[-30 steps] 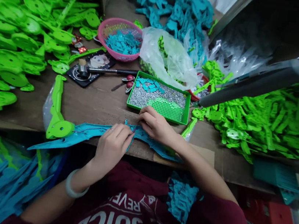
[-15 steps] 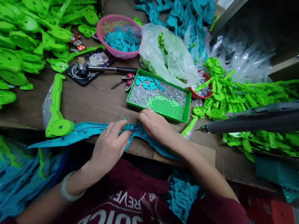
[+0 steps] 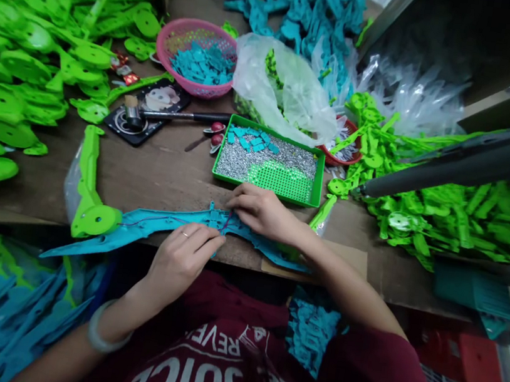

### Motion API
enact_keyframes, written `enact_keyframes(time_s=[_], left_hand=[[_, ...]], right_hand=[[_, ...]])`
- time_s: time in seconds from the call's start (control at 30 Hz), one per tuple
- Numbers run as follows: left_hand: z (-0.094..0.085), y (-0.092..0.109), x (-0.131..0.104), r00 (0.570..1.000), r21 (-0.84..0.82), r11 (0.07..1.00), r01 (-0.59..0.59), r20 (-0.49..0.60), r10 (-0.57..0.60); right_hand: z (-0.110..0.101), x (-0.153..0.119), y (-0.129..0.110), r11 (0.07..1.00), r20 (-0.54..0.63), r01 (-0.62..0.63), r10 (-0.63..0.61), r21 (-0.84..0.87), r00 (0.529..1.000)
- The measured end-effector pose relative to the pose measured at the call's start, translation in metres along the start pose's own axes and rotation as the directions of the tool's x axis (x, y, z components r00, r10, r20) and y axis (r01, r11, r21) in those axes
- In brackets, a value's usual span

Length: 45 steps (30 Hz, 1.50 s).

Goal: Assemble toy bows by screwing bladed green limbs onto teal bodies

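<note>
A long blue plastic part [image 3: 151,220], shaped like a toy bow, lies across the front of the table. Green arms are joined to it, the left one [image 3: 93,193] with a round hub. Along its channel runs a thin dark purple cord [image 3: 226,221]. My left hand [image 3: 182,253] is closed at the near edge, thumb and fingertips pinching the cord close to the middle of the part. Just above and to the right, my right hand [image 3: 264,212] is closed with its fingertips on the same cord. The stretch of cord between them looks taut.
Behind my hands stands a green tray [image 3: 320,181] of small metal screws and blue pieces. A hammer [image 3: 184,116], pink basket [image 3: 163,55] and plastic bag [image 3: 293,89] are beyond. Green parts heap both sides; a dark power screwdriver [image 3: 458,159] hangs at right.
My left hand has moved slightly down and away from the middle, its fingers drawn together on the cord. My right hand has shifted little. The hanging screwdriver has swung slightly.
</note>
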<state>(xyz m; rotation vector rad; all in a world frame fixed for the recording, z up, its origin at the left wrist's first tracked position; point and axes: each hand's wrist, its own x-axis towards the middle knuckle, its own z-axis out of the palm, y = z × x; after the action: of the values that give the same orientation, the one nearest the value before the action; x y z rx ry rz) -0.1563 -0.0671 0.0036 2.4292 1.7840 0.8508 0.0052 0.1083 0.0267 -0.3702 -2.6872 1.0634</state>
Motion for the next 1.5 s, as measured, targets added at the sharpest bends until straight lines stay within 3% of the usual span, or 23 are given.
enact_keyframes(time_s=[0.1,0.27,0.37,0.5,0.63,0.73,0.83,0.93,1.03,1.13,1.27,1.37,1.43,1.5], left_hand=[[0.000,0.007,0.002,0.999,0.014,0.999,0.044,0.011,-0.044],[0.003,0.013,0.008,0.990,0.146,0.986,0.080,0.104,-0.096],[0.007,0.015,0.008,0.985,0.124,0.985,0.124,0.107,-0.137],[0.009,0.015,0.010,0.976,0.108,0.972,0.208,0.048,-0.214],[0.008,0.009,0.012,0.966,0.085,0.967,0.240,0.079,-0.247],[0.007,0.004,0.011,0.971,-0.017,0.976,0.219,0.100,-0.216],[0.008,0.001,0.007,0.984,-0.084,0.982,0.168,0.078,-0.162],[0.012,0.001,0.002,0.993,-0.056,0.992,0.117,0.032,-0.115],[0.017,0.000,0.000,0.997,-0.008,0.997,0.074,0.000,-0.074],[0.020,-0.003,0.003,0.999,0.005,0.999,0.046,-0.015,-0.046],[0.019,-0.006,0.010,0.995,-0.032,0.995,0.095,-0.021,-0.096],[0.017,-0.007,0.015,0.984,-0.072,0.982,0.176,0.027,-0.174],[0.017,-0.008,0.019,0.980,-0.104,0.977,0.188,0.079,-0.180],[0.017,-0.009,0.021,0.976,-0.141,0.970,0.197,0.119,-0.181]], right_hand=[[-0.004,0.004,-0.002,0.997,0.003,-0.014,0.014,0.077,1.000],[-0.003,0.011,0.000,0.998,-0.014,0.024,-0.024,0.051,1.000],[-0.004,0.012,-0.001,0.998,0.044,0.041,-0.038,-0.050,0.998],[-0.007,0.012,-0.009,0.959,0.152,0.001,0.044,-0.285,0.987],[-0.005,0.006,-0.012,0.898,0.165,0.031,0.047,-0.440,0.985],[-0.004,0.002,-0.010,0.926,0.144,0.068,-0.015,-0.371,0.989],[-0.005,0.000,-0.009,0.976,0.091,0.123,-0.108,-0.179,0.990],[-0.008,0.000,-0.011,0.986,0.056,0.165,-0.165,0.002,0.985],[-0.013,-0.002,-0.015,0.984,0.067,0.166,-0.169,0.059,0.983],[-0.015,-0.006,-0.019,0.990,0.113,0.137,-0.134,-0.019,0.985],[-0.012,-0.007,-0.024,0.960,0.185,0.052,0.000,-0.275,0.983],[-0.007,-0.005,-0.024,0.883,0.266,0.131,-0.008,-0.450,0.964],[-0.007,-0.005,-0.023,0.879,0.288,0.158,-0.025,-0.449,0.957],[-0.009,-0.005,-0.020,0.934,0.273,0.130,-0.037,-0.331,0.961]])
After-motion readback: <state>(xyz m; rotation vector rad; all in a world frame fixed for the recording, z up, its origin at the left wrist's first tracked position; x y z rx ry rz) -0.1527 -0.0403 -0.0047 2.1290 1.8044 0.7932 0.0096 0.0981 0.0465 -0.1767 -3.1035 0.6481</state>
